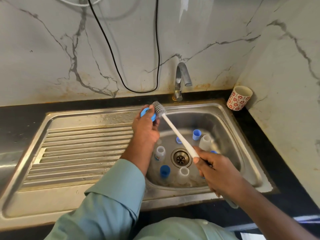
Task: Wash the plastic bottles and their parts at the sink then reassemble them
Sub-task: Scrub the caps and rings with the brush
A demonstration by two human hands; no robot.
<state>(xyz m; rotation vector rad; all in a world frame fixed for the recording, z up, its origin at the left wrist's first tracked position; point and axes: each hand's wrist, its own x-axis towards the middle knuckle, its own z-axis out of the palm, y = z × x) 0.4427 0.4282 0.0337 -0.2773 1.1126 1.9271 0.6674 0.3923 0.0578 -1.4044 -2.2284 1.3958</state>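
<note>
Blue ring collar [146, 113] scrubbed above steel sink [242, 135].
Collar is pinched by left hand [145, 129]; bristled brush [173, 126] is gripped by right hand [218, 172].

Right hand [214, 168] hides brush handle's [178, 134] end; blue part [213, 152] behind it, maybe a cap, mostly covered.

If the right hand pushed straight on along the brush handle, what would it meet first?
Probably the left hand holding the blue ring, since the brush head already sits against it; depth is uncertain from the right hand.
</note>
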